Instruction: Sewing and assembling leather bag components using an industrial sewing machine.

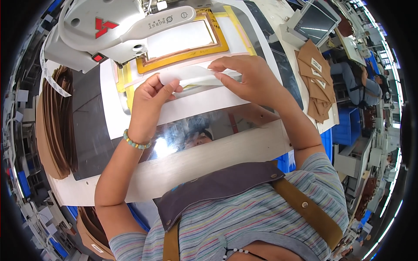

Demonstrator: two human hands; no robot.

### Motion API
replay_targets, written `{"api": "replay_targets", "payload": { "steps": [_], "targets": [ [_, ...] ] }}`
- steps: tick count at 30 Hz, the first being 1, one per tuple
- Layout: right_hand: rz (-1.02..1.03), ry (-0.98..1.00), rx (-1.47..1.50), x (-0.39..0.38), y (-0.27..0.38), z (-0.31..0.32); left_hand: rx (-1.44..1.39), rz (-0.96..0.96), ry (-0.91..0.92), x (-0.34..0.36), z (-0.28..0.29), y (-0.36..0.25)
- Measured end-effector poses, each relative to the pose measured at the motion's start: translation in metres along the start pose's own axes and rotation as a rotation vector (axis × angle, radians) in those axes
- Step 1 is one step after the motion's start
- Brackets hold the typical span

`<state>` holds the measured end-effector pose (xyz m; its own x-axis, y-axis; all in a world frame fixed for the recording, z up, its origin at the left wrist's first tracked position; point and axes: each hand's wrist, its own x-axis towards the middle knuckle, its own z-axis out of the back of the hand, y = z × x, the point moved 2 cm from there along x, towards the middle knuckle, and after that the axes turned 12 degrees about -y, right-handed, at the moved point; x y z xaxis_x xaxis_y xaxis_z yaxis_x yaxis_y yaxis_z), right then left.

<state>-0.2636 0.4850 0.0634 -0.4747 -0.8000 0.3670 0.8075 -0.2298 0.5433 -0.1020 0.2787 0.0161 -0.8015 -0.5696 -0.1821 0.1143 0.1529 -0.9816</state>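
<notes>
Both my hands are raised over the work table, just in front of a white sewing machine (pixel 126 32). Between them stretches a thin white strip of sheet material (pixel 191 75), curled along its length. My left hand (pixel 152 95), with a beaded bracelet at the wrist, pinches its left end between thumb and fingers. At the other end, the thumb and index finger of my right hand (pixel 252 78) close on the strip. Beyond the strip lies a yellow rectangular frame (pixel 183 56), with white material inside it, partly under the machine head.
Brown pieces stand in a stack (pixel 56 126) at the left edge. More brown pieces with labels (pixel 315 82) lie fanned at the right, below a tilted screen (pixel 311 24). A shiny plate (pixel 209 130) lies nearest me. Right of the table are a blue bin (pixel 347 126) and another person (pixel 361 85).
</notes>
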Motion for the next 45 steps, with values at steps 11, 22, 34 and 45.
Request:
{"api": "replay_targets", "payload": {
  "steps": [11,22,34,45],
  "targets": [
    [0.006,0.446,0.264,-0.014,0.006,-0.004,0.309,-0.286,0.284,-0.04,-0.005,0.014],
    [-0.088,-0.141,-0.217,-0.069,-0.02,-0.033,1.239,-0.876,-0.106,-0.05,0.045,0.032],
    [-0.055,-0.09,-0.205,-0.056,-0.007,-0.044,1.15,-0.857,-0.184,-0.005,0.07,0.03],
    [-0.134,-0.067,-0.021,-0.021,-0.011,0.01,1.13,-0.88,-0.119,0.007,0.078,0.019]
  ]
}}
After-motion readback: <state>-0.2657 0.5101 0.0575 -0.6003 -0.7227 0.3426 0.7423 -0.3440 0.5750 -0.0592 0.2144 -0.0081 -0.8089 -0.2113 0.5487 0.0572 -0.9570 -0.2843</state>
